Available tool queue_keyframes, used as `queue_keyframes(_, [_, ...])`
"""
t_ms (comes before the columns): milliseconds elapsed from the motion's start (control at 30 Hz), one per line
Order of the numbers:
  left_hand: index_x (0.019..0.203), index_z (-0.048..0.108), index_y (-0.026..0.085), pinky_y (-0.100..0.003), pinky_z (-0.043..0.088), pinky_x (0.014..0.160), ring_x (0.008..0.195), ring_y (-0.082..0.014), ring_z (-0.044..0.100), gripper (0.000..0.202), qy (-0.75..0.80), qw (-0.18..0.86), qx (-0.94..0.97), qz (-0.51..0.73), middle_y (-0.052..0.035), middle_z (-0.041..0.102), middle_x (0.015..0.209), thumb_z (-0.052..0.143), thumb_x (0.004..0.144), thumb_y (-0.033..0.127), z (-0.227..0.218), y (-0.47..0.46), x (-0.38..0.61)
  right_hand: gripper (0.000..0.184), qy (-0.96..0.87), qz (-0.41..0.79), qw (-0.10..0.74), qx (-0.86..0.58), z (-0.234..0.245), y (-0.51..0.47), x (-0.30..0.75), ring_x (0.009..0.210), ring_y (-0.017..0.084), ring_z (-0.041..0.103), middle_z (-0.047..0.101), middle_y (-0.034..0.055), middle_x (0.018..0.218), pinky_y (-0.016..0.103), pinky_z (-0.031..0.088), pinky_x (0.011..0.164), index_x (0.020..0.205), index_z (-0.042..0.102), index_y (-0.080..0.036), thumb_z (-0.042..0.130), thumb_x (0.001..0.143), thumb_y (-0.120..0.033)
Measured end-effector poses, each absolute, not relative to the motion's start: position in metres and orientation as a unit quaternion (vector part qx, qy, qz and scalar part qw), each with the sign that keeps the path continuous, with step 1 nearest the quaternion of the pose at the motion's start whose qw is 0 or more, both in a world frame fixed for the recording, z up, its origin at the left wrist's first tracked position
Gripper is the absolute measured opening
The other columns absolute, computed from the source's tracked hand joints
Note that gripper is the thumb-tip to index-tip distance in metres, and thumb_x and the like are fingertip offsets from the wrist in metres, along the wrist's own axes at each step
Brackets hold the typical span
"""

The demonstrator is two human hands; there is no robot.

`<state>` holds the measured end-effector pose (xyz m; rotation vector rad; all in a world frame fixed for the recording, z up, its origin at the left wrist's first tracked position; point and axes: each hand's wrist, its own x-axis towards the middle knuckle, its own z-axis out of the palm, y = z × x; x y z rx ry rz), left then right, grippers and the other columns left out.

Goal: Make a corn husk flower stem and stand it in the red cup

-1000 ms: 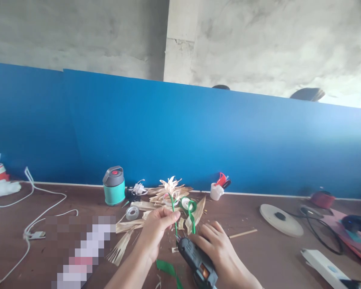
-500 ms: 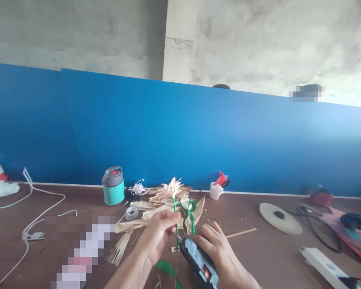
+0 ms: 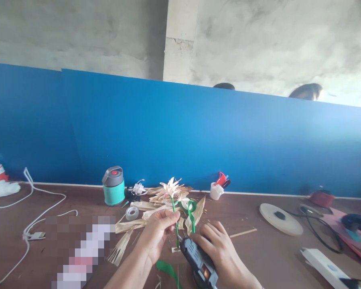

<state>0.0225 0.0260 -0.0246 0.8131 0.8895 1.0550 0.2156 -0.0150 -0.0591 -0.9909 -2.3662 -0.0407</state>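
My left hand (image 3: 156,235) pinches the thin green stem (image 3: 175,218) of a small pale husk flower (image 3: 170,187), holding it upright over the brown table (image 3: 258,249). My right hand (image 3: 221,253) is wrapped round a dark glue gun (image 3: 198,263), its nozzle touching the stem's lower part. A green ribbon (image 3: 191,212) curls just behind the stem, and another green strip (image 3: 167,269) lies below my left hand.
Dried husk strips (image 3: 132,226) and a clear tape roll (image 3: 132,212) lie behind my hands. A teal bottle (image 3: 114,186), a white cup with pens (image 3: 217,189), white cables (image 3: 33,212), a round white disc (image 3: 281,219) and a power strip (image 3: 325,263) surround them. A blue partition (image 3: 198,132) backs the table.
The flower tilted slightly right and then came back upright; the glue gun nozzle stays at the stem, and both hands barely shifted.
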Motion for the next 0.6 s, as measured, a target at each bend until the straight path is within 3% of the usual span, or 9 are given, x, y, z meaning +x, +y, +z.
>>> queue_keyframes(267, [0.049, 0.051, 0.017, -0.024, 0.024, 0.057, 0.053, -0.0089, 0.033, 0.04, 0.412, 0.669, 0.389, 0.481, 0.0055, 0.043, 0.048, 0.084, 0.05, 0.04, -0.0257, 0.0277, 0.0223, 0.055, -0.88, -0.015, 0.293, -0.373, -0.0555, -0.0171, 0.2154, 0.074, 0.022, 0.047, 0.05, 0.0062, 0.081, 0.035, 0.031, 0.07, 0.109, 0.055, -0.019, 0.018, 0.093, -0.057])
queue_keyframes(600, [0.05, 0.051, 0.017, -0.025, 0.024, 0.057, 0.054, -0.0091, 0.034, 0.039, 0.402, 0.676, 0.388, 0.48, 0.0053, 0.045, 0.05, 0.083, 0.052, 0.039, -0.0264, 0.0279, 0.0207, 0.039, -0.887, -0.026, 0.284, -0.364, -0.0588, -0.0136, 0.2146, 0.075, 0.022, 0.046, 0.052, 0.0059, 0.082, 0.035, 0.031, 0.071, 0.112, 0.055, -0.019, 0.037, 0.092, -0.047])
